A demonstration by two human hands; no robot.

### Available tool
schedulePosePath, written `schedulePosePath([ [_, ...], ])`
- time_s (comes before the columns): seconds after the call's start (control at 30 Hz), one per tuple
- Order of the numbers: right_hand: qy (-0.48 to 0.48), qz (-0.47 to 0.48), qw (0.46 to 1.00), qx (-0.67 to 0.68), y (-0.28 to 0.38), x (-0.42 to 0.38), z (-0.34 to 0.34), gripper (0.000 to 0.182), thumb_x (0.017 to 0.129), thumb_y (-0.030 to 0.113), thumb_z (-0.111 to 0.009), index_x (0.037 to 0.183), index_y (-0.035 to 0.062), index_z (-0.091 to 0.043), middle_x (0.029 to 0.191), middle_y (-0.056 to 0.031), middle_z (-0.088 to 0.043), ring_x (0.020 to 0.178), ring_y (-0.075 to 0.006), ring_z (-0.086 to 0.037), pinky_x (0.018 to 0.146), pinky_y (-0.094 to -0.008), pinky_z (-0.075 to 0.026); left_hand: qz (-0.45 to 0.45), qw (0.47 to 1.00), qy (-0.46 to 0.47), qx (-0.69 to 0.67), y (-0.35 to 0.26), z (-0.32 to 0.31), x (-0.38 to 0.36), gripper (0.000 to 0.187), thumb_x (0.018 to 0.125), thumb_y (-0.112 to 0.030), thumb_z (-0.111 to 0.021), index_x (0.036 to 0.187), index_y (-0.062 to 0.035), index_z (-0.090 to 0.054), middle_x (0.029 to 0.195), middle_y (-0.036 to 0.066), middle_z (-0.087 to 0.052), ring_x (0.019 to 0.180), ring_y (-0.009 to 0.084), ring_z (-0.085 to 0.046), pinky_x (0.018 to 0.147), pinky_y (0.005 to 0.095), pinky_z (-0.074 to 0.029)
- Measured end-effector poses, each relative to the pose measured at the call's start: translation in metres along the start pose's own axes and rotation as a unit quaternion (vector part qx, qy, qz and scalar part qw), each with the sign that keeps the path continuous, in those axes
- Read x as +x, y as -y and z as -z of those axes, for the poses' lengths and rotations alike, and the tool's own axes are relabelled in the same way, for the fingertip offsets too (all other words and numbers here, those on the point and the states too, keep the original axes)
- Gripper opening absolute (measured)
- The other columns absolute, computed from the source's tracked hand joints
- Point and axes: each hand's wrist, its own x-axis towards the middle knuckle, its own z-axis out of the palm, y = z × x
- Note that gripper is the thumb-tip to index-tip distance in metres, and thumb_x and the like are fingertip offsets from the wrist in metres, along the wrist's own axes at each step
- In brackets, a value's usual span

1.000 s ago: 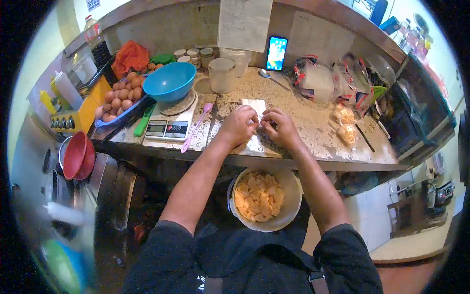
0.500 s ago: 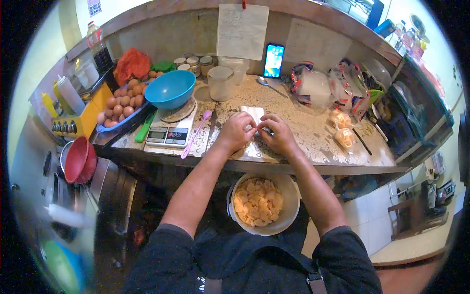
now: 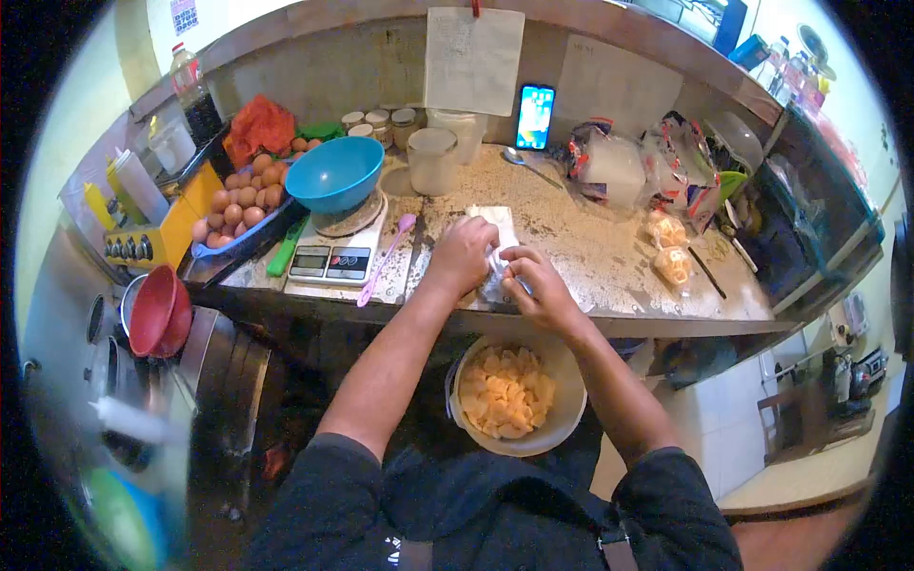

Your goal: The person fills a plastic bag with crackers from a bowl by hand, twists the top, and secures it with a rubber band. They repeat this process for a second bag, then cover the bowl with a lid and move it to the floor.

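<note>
My left hand [image 3: 464, 255] is closed on a thin whitish plastic bag [image 3: 494, 264] over the counter's front part. From the other side, the thumb and fingers of my right hand [image 3: 538, 283] pinch the same bag near its edge. Part of the bag is hidden behind my fingers. Just beyond my hands lies a flat white stack [image 3: 493, 216] that looks like more bags. Below the counter edge, between my forearms, stands a whitish bucket [image 3: 574, 411] holding thin orange-yellow chips [image 3: 506, 392].
Left of my hands are a pink spoon [image 3: 388, 255], a kitchen scale [image 3: 330, 265] bearing a blue bowl [image 3: 333, 174], and eggs [image 3: 248, 198]. Small filled bags [image 3: 672, 265] lie to the right on the counter [image 3: 609, 257]. A phone [image 3: 535, 117] leans against the back wall.
My left hand has turned slightly and my right hand has shifted a little down and nearer, showing more of the plastic between them. The view has shifted slightly.
</note>
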Motion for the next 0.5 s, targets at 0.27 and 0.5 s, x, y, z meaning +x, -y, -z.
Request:
schedulePosePath([
  [0.27, -0.144, -0.281, 0.918, 0.242, 0.035, -0.029, 0.062, 0.007, 0.097, 0.011, -0.05, 0.101, 0.0058, -0.052, 0.112, -0.0138, -0.061, 0.098, -0.0203, -0.06, 0.088, -0.0324, -0.047, 0.034, 0.999, -0.016, 0.009, -0.013, 0.011, 0.003, 0.014, 0.077, -0.018, -0.069, 0.077, -0.0063, -0.06, 0.084, 0.011, -0.06, 0.087, 0.0321, -0.058, 0.078, 0.0431, -0.048],
  [0.5, -0.257, -0.378, 0.837, 0.302, -0.043, -0.034, 0.079, 0.035, 0.09, 0.012, -0.061, 0.121, 0.0022, -0.048, 0.094, -0.0111, -0.065, 0.082, -0.0153, -0.062, 0.071, -0.0284, -0.052, 0.105, 0.993, -0.043, -0.024, -0.024, 0.016, 0.004, 0.017, 0.08, -0.019, -0.068, 0.083, -0.0038, -0.06, 0.086, 0.014, -0.061, 0.087, 0.0336, -0.059, 0.078, 0.0432, -0.048],
])
